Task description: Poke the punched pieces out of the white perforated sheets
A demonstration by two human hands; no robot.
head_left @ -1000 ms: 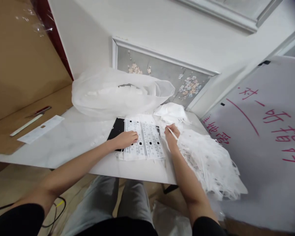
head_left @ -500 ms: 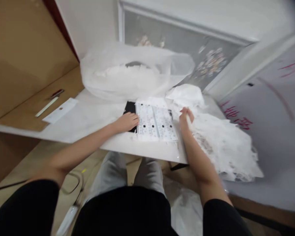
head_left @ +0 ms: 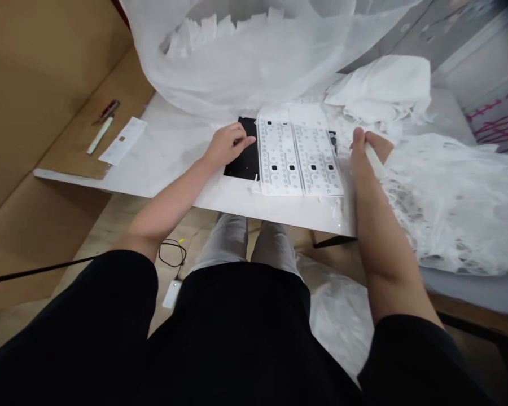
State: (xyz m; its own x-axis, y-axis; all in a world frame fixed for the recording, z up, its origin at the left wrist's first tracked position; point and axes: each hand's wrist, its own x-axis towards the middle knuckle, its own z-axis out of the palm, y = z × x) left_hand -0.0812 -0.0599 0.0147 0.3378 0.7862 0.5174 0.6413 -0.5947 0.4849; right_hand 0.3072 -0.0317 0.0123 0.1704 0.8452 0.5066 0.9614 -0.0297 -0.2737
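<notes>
Right hand (head_left: 360, 148) grips white stick (head_left: 376, 163); left hand (head_left: 224, 146) curls over black board (head_left: 242, 163) beside printed sheet (head_left: 305, 145), can't tell if holding. I'd keep sheet flat, unwrinkled.

A white worktop (head_left: 173, 141) carries a black board (head_left: 242, 162) under the left fingers (head_left: 238, 135), a printed white sheet (head_left: 307, 152) overlapping it toward the right fingers (head_left: 358, 135), a heap of white scraps (head_left: 461, 197) right of those, a translucent bag (head_left: 237, 73) beyond both, and cardboard (head_left: 68, 153) well left.
</notes>
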